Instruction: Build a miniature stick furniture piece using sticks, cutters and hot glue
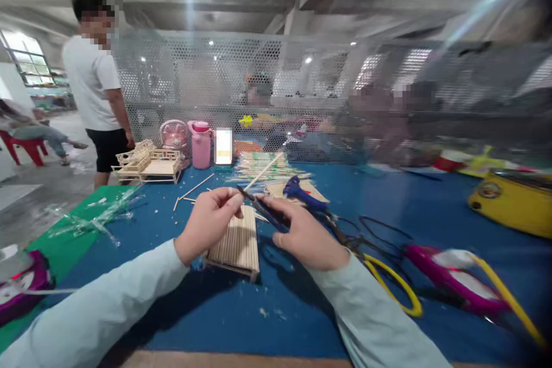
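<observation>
My left hand [211, 215] is closed in a pinch around the near end of a thin wooden stick [265, 172], which slants up and away to the right. In my right hand [308, 230] is a dark hand tool [269, 213] with narrow jaws, scissors or pliers. Its tip meets the stick beside my left fingertips. Below both hands lies a small panel of wooden sticks [236, 244] set side by side, partly covered by my left hand. A blue glue gun [304, 192] rests just beyond my right hand.
Loose sticks [271, 165] are heaped at the back, near a pink bottle [200, 146] and a small stick-built model [157, 164]. Cables and a yellow loop [399, 287] lie right, by a purple power strip [457, 276]. A person [92, 69] stands left, beyond the table; mesh screens the back.
</observation>
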The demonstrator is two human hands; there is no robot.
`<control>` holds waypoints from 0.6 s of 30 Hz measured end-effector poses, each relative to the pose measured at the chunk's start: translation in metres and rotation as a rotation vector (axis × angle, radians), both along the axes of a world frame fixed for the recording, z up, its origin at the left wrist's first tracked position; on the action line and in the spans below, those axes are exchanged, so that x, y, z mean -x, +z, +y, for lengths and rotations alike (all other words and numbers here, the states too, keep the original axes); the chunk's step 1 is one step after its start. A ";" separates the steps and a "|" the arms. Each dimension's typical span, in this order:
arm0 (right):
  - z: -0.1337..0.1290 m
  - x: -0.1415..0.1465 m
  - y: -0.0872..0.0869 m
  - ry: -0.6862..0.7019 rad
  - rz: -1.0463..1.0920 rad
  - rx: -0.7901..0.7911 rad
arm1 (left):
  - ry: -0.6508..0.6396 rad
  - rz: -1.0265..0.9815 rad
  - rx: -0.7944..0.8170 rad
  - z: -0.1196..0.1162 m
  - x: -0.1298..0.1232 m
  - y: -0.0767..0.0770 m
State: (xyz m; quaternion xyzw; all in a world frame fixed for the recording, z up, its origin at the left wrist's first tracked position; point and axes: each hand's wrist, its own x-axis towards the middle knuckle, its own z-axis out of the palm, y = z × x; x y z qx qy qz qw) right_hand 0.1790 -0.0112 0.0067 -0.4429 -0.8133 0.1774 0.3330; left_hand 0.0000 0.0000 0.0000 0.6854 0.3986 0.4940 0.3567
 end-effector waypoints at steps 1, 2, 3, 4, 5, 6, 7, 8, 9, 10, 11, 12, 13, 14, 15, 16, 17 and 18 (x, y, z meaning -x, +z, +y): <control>0.000 0.001 -0.001 0.004 0.010 0.003 | -0.006 -0.005 0.019 -0.001 0.000 0.001; 0.000 0.001 -0.002 0.001 0.018 -0.001 | -0.010 -0.011 0.037 -0.002 0.001 0.002; -0.001 0.003 -0.004 -0.009 0.024 -0.011 | -0.013 -0.018 0.054 -0.002 0.001 0.003; -0.001 0.004 -0.006 -0.025 0.028 -0.029 | -0.016 -0.026 0.069 -0.003 0.001 0.004; -0.001 0.007 -0.008 -0.050 0.033 -0.055 | -0.019 -0.039 0.088 -0.003 0.001 0.004; -0.002 0.009 -0.010 -0.083 0.034 -0.089 | -0.020 -0.051 0.101 -0.002 0.001 0.003; -0.002 0.011 -0.012 -0.118 0.028 -0.128 | -0.016 -0.060 0.109 -0.002 0.001 0.003; -0.002 0.014 -0.015 -0.153 0.015 -0.167 | -0.011 -0.066 0.112 -0.001 0.002 0.003; -0.002 0.016 -0.018 -0.185 0.000 -0.207 | -0.008 -0.070 0.116 -0.001 0.002 0.004; -0.002 0.018 -0.020 -0.213 -0.012 -0.248 | -0.006 -0.074 0.121 -0.001 0.002 0.005; -0.003 0.020 -0.022 -0.235 -0.022 -0.288 | -0.007 -0.080 0.125 -0.001 0.003 0.006; -0.003 0.021 -0.025 -0.253 -0.030 -0.329 | -0.010 -0.086 0.128 -0.001 0.003 0.007; -0.004 0.022 -0.027 -0.267 -0.036 -0.369 | -0.013 -0.092 0.132 -0.002 0.004 0.009; -0.004 0.024 -0.028 -0.278 -0.043 -0.405 | -0.014 -0.097 0.134 -0.003 0.005 0.010; -0.005 0.025 -0.030 -0.287 -0.055 -0.440 | -0.015 -0.102 0.139 -0.004 0.005 0.011; -0.006 0.026 -0.030 -0.313 -0.078 -0.477 | -0.016 -0.113 0.149 -0.005 0.005 0.011; -0.006 0.026 -0.030 -0.360 -0.112 -0.518 | -0.019 -0.128 0.169 -0.007 0.004 0.011; -0.006 0.025 -0.030 -0.422 -0.154 -0.557 | -0.023 -0.142 0.196 -0.007 0.003 0.010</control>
